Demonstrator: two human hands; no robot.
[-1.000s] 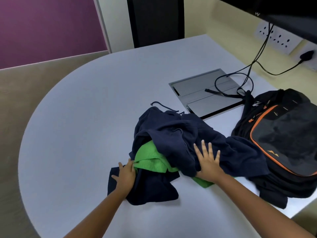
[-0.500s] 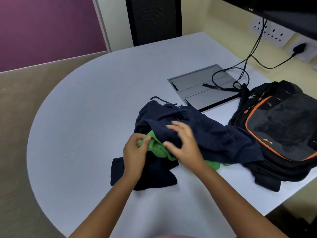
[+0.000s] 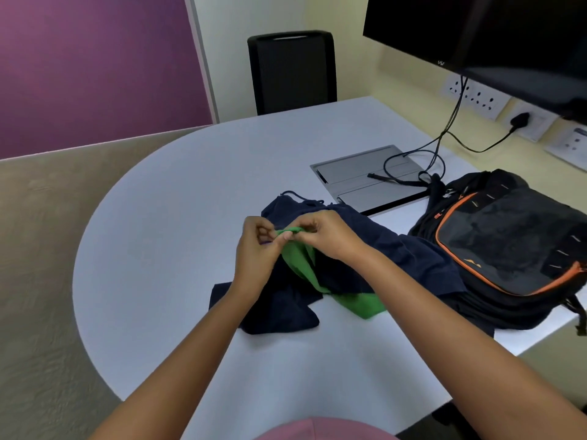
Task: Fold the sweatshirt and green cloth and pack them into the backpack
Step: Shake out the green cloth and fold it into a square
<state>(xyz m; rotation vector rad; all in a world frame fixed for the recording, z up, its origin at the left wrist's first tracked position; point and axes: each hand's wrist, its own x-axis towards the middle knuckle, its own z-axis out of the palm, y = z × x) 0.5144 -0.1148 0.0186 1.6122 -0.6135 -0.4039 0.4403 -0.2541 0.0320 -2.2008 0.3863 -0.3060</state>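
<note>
A navy sweatshirt (image 3: 397, 249) lies crumpled in the middle of the pale table (image 3: 178, 217). The green cloth (image 3: 301, 265) hangs from both my hands down onto the sweatshirt, its lower end (image 3: 362, 304) resting on the table. My left hand (image 3: 257, 246) and my right hand (image 3: 320, 236) pinch the cloth's top edge together, lifted above the sweatshirt. A black backpack (image 3: 508, 249) with orange zip trim lies flat to the right, touching the sweatshirt. Its zips look shut.
A grey cable hatch (image 3: 359, 173) is set in the table behind the clothes, with black cables (image 3: 438, 144) running up to wall sockets (image 3: 476, 96). A monitor (image 3: 476, 30) hangs at top right. A black chair (image 3: 292, 71) stands at the far edge.
Both hands have lifted the green cloth's edge up and out from under the sweatshirt, so it now hangs stretched. The camera view has tilted up, showing chair and monitor.
</note>
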